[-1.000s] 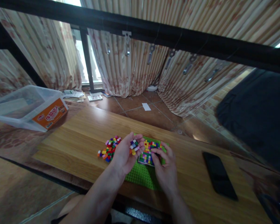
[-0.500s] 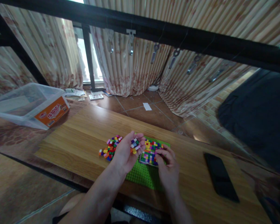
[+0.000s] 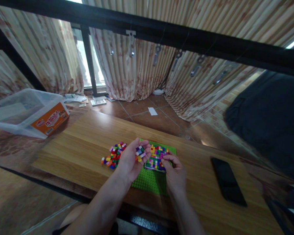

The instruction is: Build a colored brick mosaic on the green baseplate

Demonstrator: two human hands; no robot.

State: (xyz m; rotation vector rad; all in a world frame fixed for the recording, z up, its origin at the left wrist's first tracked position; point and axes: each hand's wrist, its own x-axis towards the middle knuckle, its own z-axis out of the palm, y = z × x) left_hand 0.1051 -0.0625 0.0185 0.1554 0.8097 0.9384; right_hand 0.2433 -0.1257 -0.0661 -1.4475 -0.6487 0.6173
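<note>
My left hand is cupped palm up with several small coloured building bricks lying in it. Its fingertips hang over the left side of a square mosaic of coloured bricks, which rests on a green studded baseplate. At the mosaic's right edge is my right hand, thumb and index finger pinched together close to the bricks. Whatever sits between those fingertips is too small to make out. A loose pile of coloured bricks lies on the wooden table, left of my left hand.
A black phone lies on the right of the wooden tabletop. To the left stands a clear plastic bin with an orange label. A dark metal bar with hanging hooks crosses above, before the curtains.
The view has shifted slightly. My right thumb and index finger have drawn closer together at the mosaic's right edge. My left hand stays cupped around its bricks.
</note>
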